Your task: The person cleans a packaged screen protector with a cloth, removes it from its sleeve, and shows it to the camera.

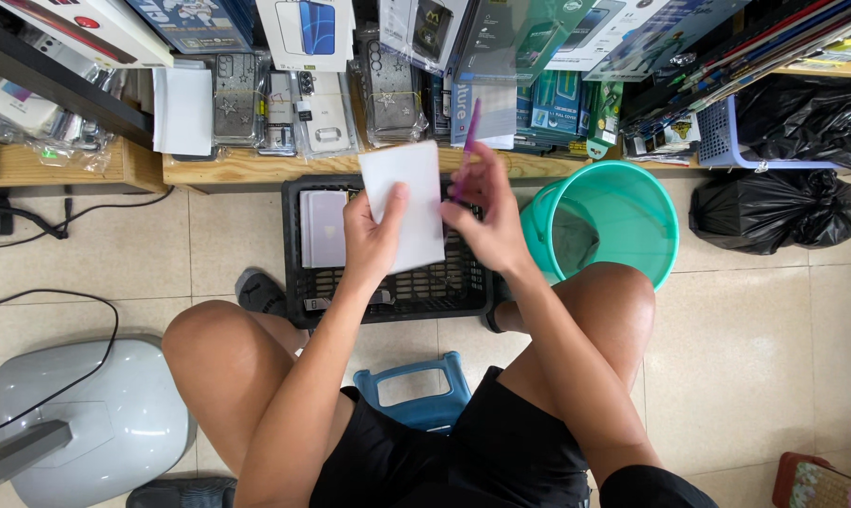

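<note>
While left hand [373,235] fingers clamp a white box [405,202], right hand [482,221] fingers pinch a purple pen [469,141].

The white card [405,202] looks like matt paper or thin board. The pen [467,146] is glossy purple plastic. The crate [388,292] is black moulded plastic mesh, the bucket [632,202] smooth teal plastic. The shelf [246,167] is bare pale wood. The bin bags [773,212] are crinkled shiny black film. The floor [745,357] is smooth beige tile.
</note>
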